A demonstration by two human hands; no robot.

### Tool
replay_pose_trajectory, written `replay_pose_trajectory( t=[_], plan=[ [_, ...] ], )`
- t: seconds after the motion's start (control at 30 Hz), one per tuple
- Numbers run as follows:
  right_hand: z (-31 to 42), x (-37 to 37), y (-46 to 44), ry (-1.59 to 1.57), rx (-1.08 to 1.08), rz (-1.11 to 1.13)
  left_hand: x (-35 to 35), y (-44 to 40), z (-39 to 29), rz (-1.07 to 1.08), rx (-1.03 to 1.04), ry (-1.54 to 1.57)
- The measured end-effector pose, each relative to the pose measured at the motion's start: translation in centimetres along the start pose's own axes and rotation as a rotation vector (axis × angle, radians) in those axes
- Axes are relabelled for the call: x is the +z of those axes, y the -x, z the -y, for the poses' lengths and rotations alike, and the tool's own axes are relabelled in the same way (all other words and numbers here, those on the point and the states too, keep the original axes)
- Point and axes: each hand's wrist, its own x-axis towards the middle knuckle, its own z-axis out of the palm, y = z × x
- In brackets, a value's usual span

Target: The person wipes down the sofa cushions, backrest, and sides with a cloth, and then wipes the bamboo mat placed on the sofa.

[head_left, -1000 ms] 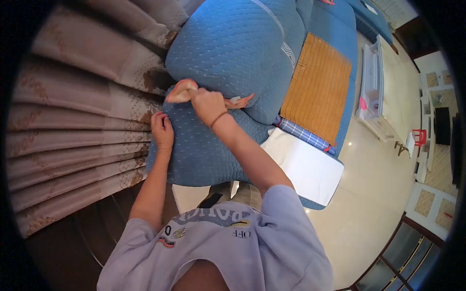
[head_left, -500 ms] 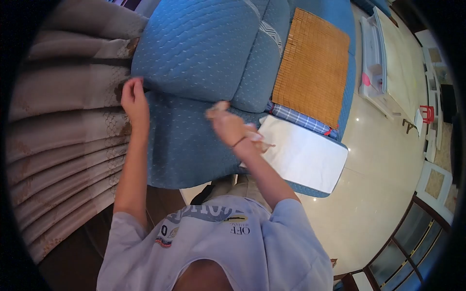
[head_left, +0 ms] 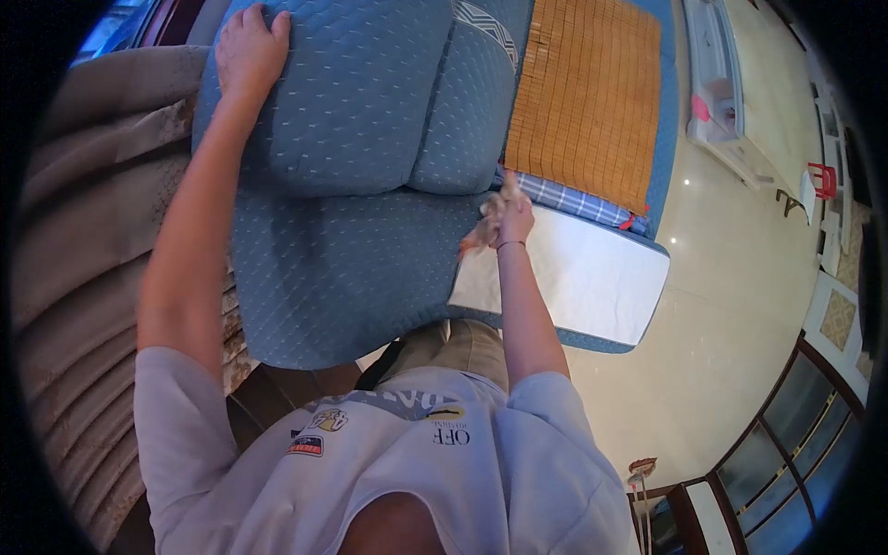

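My left hand (head_left: 252, 51) lies on the upper edge of a blue patterned sofa cushion (head_left: 351, 102), fingers extended and thumb apart. It holds nothing that shows. Bunched in my right hand (head_left: 514, 220) is a crumpled, pale brownish cloth (head_left: 477, 235), slightly blurred. That hand is over the near sofa seat (head_left: 347, 268), by the corner of a white pad (head_left: 583, 277). Just beyond it are a blue plaid fabric strip (head_left: 578, 203) and a brown bamboo mat (head_left: 585, 102).
Heavy pleated curtains (head_left: 102, 231) hang close along the left side of the sofa. To the right, a white low table (head_left: 763, 120) stands on the glossy tiled floor (head_left: 703, 305). A red stool (head_left: 821, 180) is farther right, and a dark-framed glass door (head_left: 782, 449) is at lower right.
My left hand has moved from beside the curtain up onto the cushion's edge. My right hand has moved right with the cloth, toward the white pad. The camera view has shifted.
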Motion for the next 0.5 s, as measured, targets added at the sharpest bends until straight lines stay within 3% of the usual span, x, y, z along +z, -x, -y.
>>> replay_pose_trajectory(
  t=[0.07, 0.13, 0.23, 0.3, 0.4, 0.5],
  plan=[
    [-1.4, -0.2, -3.2, -0.04, 0.038, -0.134, -0.3, 0.5, -1.4, -0.019, -0.017, -0.147],
    [-2.4, 0.0, -4.1, -0.523, 0.377, 0.026, -0.4, 0.9, -1.6, -0.034, -0.01, -0.137],
    [-4.0, 4.9, -2.4, -0.281, 0.333, -0.046, 0.3, 1.0, -1.3, -0.091, -0.013, -0.13],
    [-3.6, 6.3, -2.5, -0.369, 0.424, -0.1, 0.7, 1.0, -0.8, -0.12, -0.012, -0.103],
    [-4.1, 7.2, -1.3, -0.506, 0.409, -0.031, 1.0, 1.3, -0.9, -0.135, 0.003, -0.133],
    [-4.9, 7.3, 2.5, -0.791, 0.388, 0.33, 0.8, 1.3, -1.0, -0.135, 0.01, -0.107]
  ],
)
